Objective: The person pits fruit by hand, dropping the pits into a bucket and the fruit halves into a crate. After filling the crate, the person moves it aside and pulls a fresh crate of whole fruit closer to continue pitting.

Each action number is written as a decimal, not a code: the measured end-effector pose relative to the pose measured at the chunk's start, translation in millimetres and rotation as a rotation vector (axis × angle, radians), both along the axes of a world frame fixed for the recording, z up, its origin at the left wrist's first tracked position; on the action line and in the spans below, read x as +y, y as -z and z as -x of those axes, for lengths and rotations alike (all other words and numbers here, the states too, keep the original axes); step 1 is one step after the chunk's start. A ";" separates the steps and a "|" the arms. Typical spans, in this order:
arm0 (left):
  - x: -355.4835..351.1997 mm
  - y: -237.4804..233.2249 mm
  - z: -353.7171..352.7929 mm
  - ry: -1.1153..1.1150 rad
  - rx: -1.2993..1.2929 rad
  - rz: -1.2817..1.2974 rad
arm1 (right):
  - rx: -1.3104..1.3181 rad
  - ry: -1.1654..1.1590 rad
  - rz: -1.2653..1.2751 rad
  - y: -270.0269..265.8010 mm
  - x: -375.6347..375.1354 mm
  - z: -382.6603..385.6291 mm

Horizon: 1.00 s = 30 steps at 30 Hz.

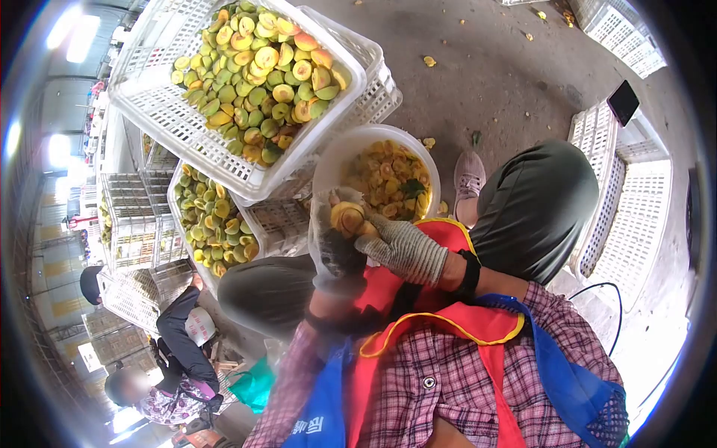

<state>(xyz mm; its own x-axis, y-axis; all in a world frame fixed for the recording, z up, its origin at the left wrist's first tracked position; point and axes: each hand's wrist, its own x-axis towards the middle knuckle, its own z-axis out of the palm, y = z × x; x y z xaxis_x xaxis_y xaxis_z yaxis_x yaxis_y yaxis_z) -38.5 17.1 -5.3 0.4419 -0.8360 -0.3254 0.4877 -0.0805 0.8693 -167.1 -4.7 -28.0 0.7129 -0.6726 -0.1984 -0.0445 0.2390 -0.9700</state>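
1. The left hand point(340, 252), blurred and under a loose clear cover, is curled round a yellowish fruit piece point(347, 218), which shows at its upper end.
2. The right hand point(415, 252), in a striped glove, meets the fruit piece from the other side, fingers drawn in close; whether it also grips a tool, I cannot tell.
3. Damp flesh could slide on the loose cover, and a slip there might run the right fingers into the left hand. Baggy film could also bunch between grip and fruit.
4. Just beyond the hands stands a white tub point(327, 169) of orange pieces point(383, 166) with a green leaf point(412, 188) among them; a fumbled piece would probably fall there or on the apron point(446, 233).
5. The right knee point(549, 190) rises beside the right hand and could hem in that elbow.
6. Past the left hand, a lower crate point(250, 222) and a tilted upper crate point(153, 93) hold cut fruit; the upper one's corner overhangs near the tub, narrowing reach that way.
7. Farther left, a co-worker point(183, 373) sits well apart.
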 end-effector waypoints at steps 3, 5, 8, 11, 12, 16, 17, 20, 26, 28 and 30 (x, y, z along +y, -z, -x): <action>-0.6 11.4 3.4 0.096 -0.465 0.119 | -0.041 -0.035 -0.036 7.1 2.3 -2.3; -1.7 13.4 4.7 0.101 -0.341 0.181 | -0.190 0.087 0.003 13.1 8.1 -7.2; -1.4 1.5 11.0 0.122 -0.164 0.128 | -0.120 -0.140 -0.043 15.3 2.3 0.5; 2.8 19.1 -4.2 0.154 -0.374 0.014 | -0.027 -0.308 -0.098 -0.2 -8.4 8.7; 5.9 21.9 -8.0 0.153 -0.374 0.015 | -0.027 -0.310 -0.096 4.0 -5.1 6.3; 3.3 -0.6 1.2 0.237 -0.447 0.062 | -0.097 -0.192 -0.021 -0.8 -3.7 8.1; 3.9 -6.4 2.4 0.228 -0.719 0.088 | -0.023 -0.300 -0.101 -6.4 -7.1 9.3; -4.5 -14.1 -9.8 0.321 -0.787 0.196 | 0.036 -0.413 0.134 24.3 6.2 2.0; -3.4 -16.8 9.8 0.088 -0.324 0.182 | -0.329 -0.106 -0.103 73.6 10.7 -10.2; -3.9 -16.7 6.9 0.125 -0.539 0.206 | -0.394 -0.264 -0.149 72.1 5.5 -4.4; -4.2 -18.7 0.7 0.174 -0.746 0.225 | -0.223 -0.327 0.482 42.5 -2.5 4.9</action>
<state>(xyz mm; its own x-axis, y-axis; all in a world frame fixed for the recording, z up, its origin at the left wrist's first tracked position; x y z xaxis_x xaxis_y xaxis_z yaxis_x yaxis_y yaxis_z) -39.2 12.9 13.4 0.3340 -0.9233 0.1897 -0.2330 0.1141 0.9658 -172.0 -7.2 -70.6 0.8862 -0.3895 0.2509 0.1749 -0.2202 -0.9596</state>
